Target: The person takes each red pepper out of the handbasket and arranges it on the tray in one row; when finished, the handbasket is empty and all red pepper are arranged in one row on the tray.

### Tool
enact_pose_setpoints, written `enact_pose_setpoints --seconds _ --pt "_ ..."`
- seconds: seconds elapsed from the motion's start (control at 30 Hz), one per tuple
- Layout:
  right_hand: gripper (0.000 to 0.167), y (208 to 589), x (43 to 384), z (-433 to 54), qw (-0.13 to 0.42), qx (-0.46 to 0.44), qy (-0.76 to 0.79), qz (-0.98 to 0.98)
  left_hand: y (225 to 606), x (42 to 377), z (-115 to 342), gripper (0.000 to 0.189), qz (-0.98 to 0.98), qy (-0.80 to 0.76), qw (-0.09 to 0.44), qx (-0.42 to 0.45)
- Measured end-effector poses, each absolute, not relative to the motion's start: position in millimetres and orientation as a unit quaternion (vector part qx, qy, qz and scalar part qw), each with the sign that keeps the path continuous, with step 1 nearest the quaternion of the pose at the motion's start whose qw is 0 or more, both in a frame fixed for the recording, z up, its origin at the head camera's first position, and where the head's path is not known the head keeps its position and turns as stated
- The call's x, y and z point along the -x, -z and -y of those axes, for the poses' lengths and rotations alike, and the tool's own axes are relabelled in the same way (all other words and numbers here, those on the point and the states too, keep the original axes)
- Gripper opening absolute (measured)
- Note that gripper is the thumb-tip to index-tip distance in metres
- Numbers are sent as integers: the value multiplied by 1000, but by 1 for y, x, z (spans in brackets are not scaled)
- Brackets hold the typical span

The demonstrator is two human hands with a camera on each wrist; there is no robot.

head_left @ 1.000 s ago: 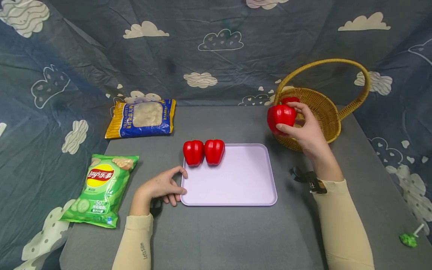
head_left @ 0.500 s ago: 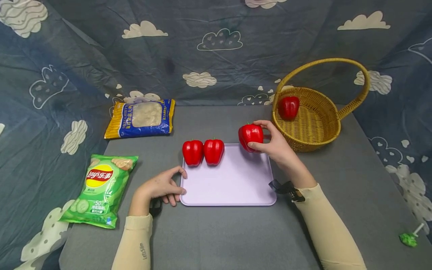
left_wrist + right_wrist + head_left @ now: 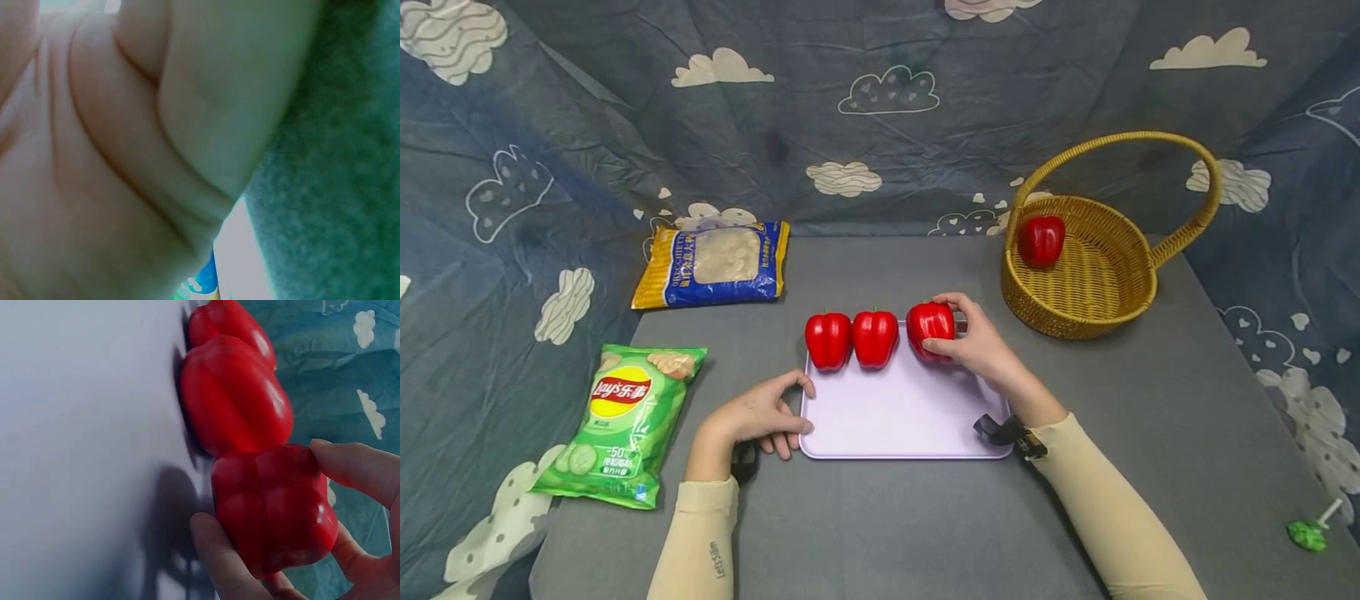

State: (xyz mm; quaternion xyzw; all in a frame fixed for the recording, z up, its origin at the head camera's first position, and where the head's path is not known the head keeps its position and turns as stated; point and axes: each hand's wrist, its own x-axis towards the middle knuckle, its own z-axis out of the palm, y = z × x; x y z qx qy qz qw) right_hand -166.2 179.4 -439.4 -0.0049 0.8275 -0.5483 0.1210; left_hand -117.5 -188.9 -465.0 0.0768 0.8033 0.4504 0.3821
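Note:
My right hand (image 3: 981, 342) grips a red bell pepper (image 3: 929, 332) by its sides, over the back of the pale lilac tray (image 3: 902, 417). In the right wrist view the thumb and fingers curl round this pepper (image 3: 269, 506), whose shadow falls on the tray; whether it touches the tray I cannot tell. Two more bell peppers, a left one (image 3: 828, 341) and a middle one (image 3: 876, 338), stand side by side at the tray's back left. My left hand (image 3: 760, 412) holds the tray's left edge with thumb and forefinger; its palm (image 3: 112, 175) fills the left wrist view.
A wicker basket (image 3: 1086, 312) with a tall handle stands at the back right, one red bell pepper (image 3: 1041, 241) inside. On the left lie a blue and yellow pasta bag (image 3: 722, 262) and a green chip bag (image 3: 621, 425). A small green item on a white stick (image 3: 1309, 533) lies far right.
The right hand has carried the bell pepper from the basket leftward and down over the tray, close to the two standing there. The left hand has stayed at the tray's edge.

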Motion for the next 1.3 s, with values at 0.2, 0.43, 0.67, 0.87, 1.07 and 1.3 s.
enact_pose_setpoints --seconds 0.2,0.43,0.67,0.87,1.07,1.3 --pt "71 445 165 -175 129 -13 533 -836 465 118 189 49 -803 -451 383 -75" --pt "71 450 162 -167 120 -12 512 -850 465 117 189 49 -802 -453 383 -74" --pt "70 454 161 -163 101 -6 492 -865 465 118 190 50 -800 -454 385 -76" --pt "70 454 160 -161 95 -7 489 -867 466 118 189 48 -801 -453 386 -72" --pt "75 455 158 -157 89 -11 499 -862 465 118 190 48 -801 -451 387 -70" --pt "79 457 158 -155 81 -6 500 -862 463 117 189 49 -801 -452 387 -70"
